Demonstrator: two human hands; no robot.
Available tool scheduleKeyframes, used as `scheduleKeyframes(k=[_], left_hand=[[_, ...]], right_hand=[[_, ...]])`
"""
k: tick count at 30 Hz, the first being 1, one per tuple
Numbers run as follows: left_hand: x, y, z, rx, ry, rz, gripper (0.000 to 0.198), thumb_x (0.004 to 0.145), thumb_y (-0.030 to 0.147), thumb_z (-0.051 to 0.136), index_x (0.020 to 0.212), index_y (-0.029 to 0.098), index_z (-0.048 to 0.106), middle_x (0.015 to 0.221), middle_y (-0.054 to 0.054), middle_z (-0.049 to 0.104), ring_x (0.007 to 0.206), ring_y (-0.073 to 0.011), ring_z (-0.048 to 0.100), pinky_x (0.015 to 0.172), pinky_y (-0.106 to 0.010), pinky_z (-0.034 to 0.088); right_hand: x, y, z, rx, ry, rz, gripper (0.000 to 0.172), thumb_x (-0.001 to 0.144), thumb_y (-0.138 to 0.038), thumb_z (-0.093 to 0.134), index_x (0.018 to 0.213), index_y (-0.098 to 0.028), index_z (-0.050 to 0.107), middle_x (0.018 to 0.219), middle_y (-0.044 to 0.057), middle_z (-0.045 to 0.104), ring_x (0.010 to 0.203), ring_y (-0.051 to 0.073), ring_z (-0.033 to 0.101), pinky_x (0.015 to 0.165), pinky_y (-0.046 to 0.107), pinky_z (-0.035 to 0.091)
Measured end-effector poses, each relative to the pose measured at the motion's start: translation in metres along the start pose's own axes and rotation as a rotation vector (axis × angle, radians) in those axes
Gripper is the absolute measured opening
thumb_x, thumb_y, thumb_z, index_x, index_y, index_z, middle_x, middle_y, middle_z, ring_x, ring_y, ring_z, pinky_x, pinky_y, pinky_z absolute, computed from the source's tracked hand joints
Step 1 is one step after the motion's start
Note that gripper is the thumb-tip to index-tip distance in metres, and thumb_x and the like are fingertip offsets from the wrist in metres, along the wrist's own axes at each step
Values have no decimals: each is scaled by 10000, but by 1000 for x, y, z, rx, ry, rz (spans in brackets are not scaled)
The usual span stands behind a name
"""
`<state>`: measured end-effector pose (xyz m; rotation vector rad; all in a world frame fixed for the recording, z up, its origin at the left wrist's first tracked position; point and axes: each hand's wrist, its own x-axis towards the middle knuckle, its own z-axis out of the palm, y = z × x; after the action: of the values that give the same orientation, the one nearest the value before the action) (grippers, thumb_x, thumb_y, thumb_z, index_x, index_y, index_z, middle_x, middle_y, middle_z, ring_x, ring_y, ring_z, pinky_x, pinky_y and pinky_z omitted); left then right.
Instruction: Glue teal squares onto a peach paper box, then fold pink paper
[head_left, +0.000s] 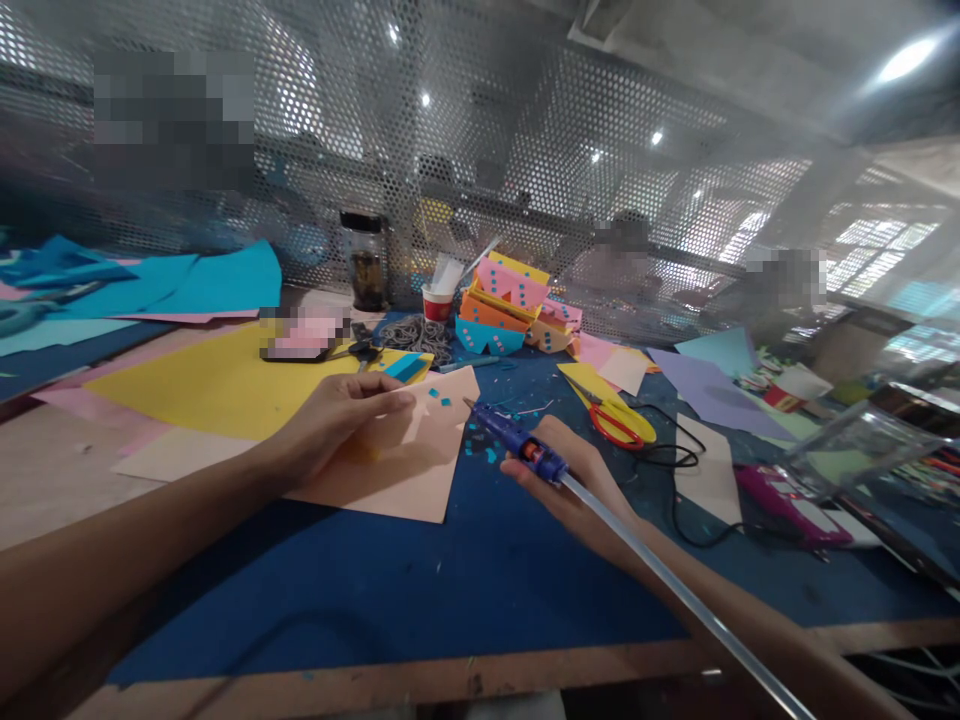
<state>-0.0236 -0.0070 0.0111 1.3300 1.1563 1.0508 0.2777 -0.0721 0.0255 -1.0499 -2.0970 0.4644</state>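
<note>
My right hand point(574, 480) is closed around a blue glue gun point(517, 440) whose nozzle points left toward a peach paper sheet point(409, 465). A clear glue stick point(675, 590) juts out of the gun's back along my forearm. My left hand point(337, 415) rests on the peach sheet with fingers curled and fingertips pinched together near small blue paper bits point(439, 397); what they hold, if anything, is too small to make out. The sheet lies on a dark blue mat point(465, 570).
Yellow paper point(202, 385) and blue sheets point(210, 280) lie left. Red-and-yellow scissors point(615, 420), a black cord point(675, 465) and a pink tool point(780, 500) lie right. Folded coloured paper pieces point(506, 305), a red cup point(437, 298) and a dark jar point(366, 260) stand before a perforated metal screen.
</note>
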Motion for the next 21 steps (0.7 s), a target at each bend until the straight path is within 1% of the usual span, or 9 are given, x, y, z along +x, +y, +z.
scheduleKeyframes(k=[4, 9, 15, 17, 21], left_hand=[[0, -1, 0, -63, 13, -17, 292, 736, 436, 863, 833, 188, 742, 718, 5, 670, 623, -122, 568, 542, -203, 408], [2, -2, 0, -82, 18, -24, 262, 726, 404, 867, 812, 192, 739, 695, 5, 658, 602, -118, 562, 517, -191, 398], [4, -2, 0, -105, 59, -30, 262, 692, 383, 886, 774, 192, 726, 699, 0, 664, 615, -128, 567, 521, -203, 409], [5, -3, -1, -105, 56, -20, 273, 708, 400, 878, 781, 189, 722, 703, -2, 671, 624, -129, 573, 530, -208, 412], [10, -4, -7, -88, 40, 13, 291, 760, 439, 836, 865, 190, 725, 786, -18, 709, 705, -158, 635, 571, -230, 450]], right_hand=[[0, -1, -2, 108, -2, 95, 264, 967, -458, 665, 931, -197, 662, 864, 20, 584, 802, 161, 560, 702, 276, 437], [-1, 7, -1, 177, -1, 180, 300, 953, -497, 673, 962, -198, 673, 859, 9, 617, 763, 149, 553, 672, 270, 429], [1, 10, 0, 145, -32, 208, 323, 951, -517, 663, 932, -194, 672, 820, -3, 596, 728, 141, 525, 641, 269, 407], [2, 9, -1, 141, -37, 206, 325, 948, -515, 664, 912, -191, 664, 821, -2, 592, 731, 142, 521, 637, 269, 404], [3, 9, -1, 135, -42, 213, 342, 953, -527, 649, 904, -189, 653, 807, -6, 581, 711, 135, 507, 619, 264, 395]])
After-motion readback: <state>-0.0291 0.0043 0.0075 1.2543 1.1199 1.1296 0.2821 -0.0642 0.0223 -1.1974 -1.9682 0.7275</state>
